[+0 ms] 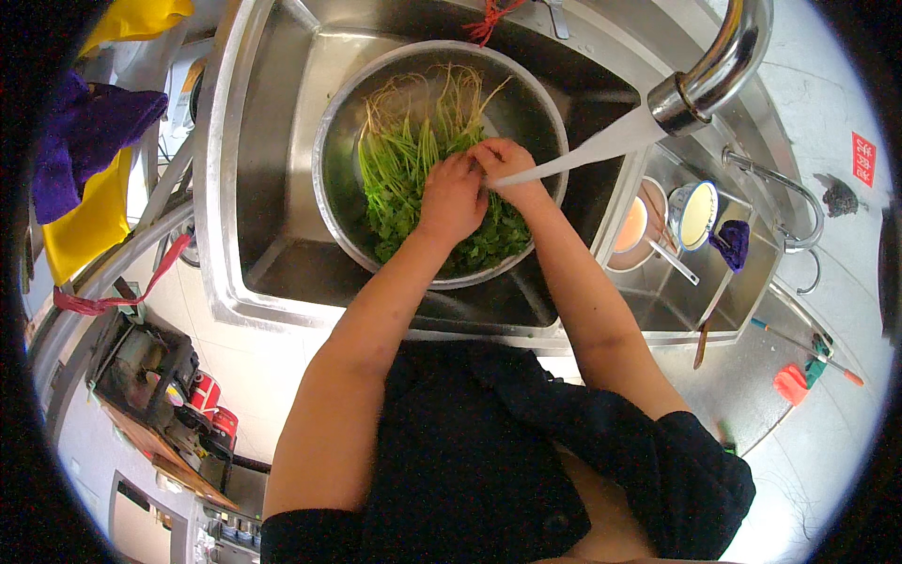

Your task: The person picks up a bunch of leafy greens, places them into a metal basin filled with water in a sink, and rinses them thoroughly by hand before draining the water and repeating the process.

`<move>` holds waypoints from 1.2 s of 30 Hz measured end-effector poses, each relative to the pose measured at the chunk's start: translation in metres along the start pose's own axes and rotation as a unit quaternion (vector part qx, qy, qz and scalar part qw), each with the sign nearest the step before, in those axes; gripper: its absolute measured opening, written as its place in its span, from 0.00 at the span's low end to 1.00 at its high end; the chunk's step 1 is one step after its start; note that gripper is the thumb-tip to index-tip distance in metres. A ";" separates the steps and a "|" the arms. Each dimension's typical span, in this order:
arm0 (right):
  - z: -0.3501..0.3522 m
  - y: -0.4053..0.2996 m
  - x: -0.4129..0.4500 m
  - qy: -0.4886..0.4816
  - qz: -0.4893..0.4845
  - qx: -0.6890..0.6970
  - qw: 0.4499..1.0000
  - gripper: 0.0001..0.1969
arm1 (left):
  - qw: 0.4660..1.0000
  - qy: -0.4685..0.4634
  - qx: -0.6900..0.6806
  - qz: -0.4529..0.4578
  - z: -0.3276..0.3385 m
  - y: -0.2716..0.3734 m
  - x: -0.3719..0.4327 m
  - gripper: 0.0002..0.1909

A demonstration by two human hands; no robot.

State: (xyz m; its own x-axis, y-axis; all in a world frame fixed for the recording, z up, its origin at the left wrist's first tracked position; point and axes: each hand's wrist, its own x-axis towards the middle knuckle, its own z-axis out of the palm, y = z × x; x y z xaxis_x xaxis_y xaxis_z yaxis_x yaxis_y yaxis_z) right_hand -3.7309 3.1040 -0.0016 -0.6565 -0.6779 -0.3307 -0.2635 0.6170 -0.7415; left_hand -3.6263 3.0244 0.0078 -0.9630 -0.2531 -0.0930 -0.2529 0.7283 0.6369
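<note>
A round metal basin (328, 211) stands in the large stainless steel sink compartment. In it lies a bunch of leafy green herbs (402, 158), resembling coriander, with pale stringy roots toward the far rim and leaves toward me. My left hand (456, 194) rests over the middle of the bunch, fingers curled. Against its fingertips sits my right hand (509, 163), also curled. Whatever lies between the fingers is too hidden to make out. From the curved chrome faucet (694, 95), a white stream of water (588, 149) runs down across my right hand toward the herbs.
To the right, a second sink compartment holds a pan (659, 201), an enamel bowl (696, 215) and a purple cloth (733, 245). A second faucet (810, 204) arches over it. Purple (99, 141) and yellow cloths (91, 225) hang at left.
</note>
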 end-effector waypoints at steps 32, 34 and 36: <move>-0.056 -0.004 -0.041 0.097 -0.030 -0.062 0.993 0.12 | 0.988 -0.137 0.032 0.056 0.000 -0.018 -0.023 0.27; -0.024 0.007 -0.012 0.076 -0.044 -0.118 0.989 0.12 | 0.985 -0.157 0.062 0.047 0.007 -0.016 -0.019 0.28; -0.004 0.011 0.007 0.064 -0.031 -0.142 0.987 0.12 | 0.983 -0.164 0.077 0.040 0.009 -0.013 -0.021 0.28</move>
State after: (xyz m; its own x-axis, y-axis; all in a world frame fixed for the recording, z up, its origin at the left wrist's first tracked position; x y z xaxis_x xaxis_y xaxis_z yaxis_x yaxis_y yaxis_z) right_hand -3.7417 3.1079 -0.0097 -0.7127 -0.6723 -0.2000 -0.4809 0.6759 -0.5584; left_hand -3.6036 3.0258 -0.0052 -0.9522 0.0096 -0.3052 -0.1619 0.8315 0.5314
